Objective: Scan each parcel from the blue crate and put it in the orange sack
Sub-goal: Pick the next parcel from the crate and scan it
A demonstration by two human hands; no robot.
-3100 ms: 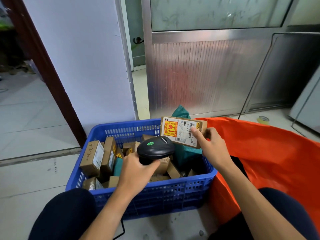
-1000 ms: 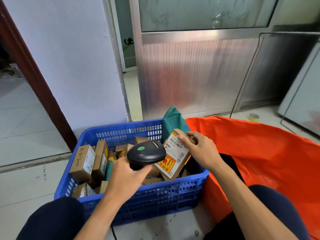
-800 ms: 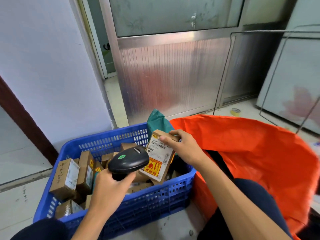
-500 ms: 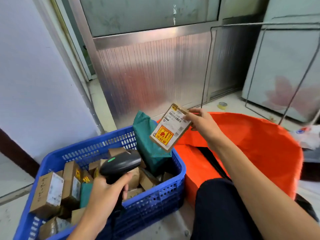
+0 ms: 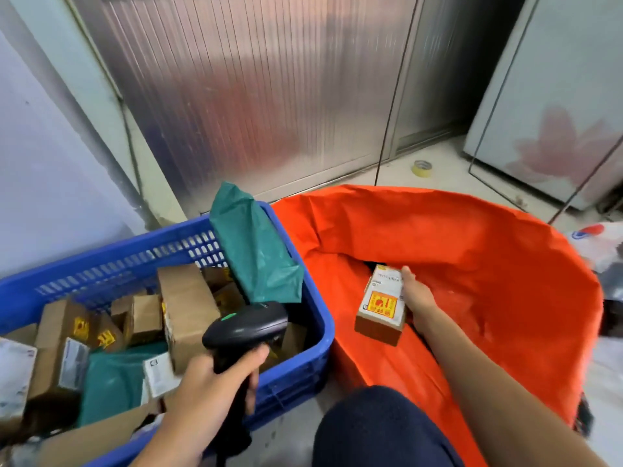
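My right hand (image 5: 416, 298) holds a small brown parcel (image 5: 382, 306) with a white label and a yellow-red sticker, low inside the mouth of the orange sack (image 5: 488, 264). My left hand (image 5: 209, 392) grips the handle of a black barcode scanner (image 5: 244, 328) over the near right corner of the blue crate (image 5: 310, 298). The crate holds several cardboard parcels (image 5: 187, 308) and a green poly mailer (image 5: 256, 247) that leans against its far right corner.
A ribbed metal door (image 5: 253, 96) stands behind crate and sack. A roll of tape (image 5: 423, 168) lies on the floor beyond the sack. My knee (image 5: 381, 429) is between crate and sack. A white panel (image 5: 556, 96) leans at the right.
My right hand has carried the parcel from in front of the scanner to the right and down into the sack's mouth. The scanner hand stays over the crate. The view has swung right.
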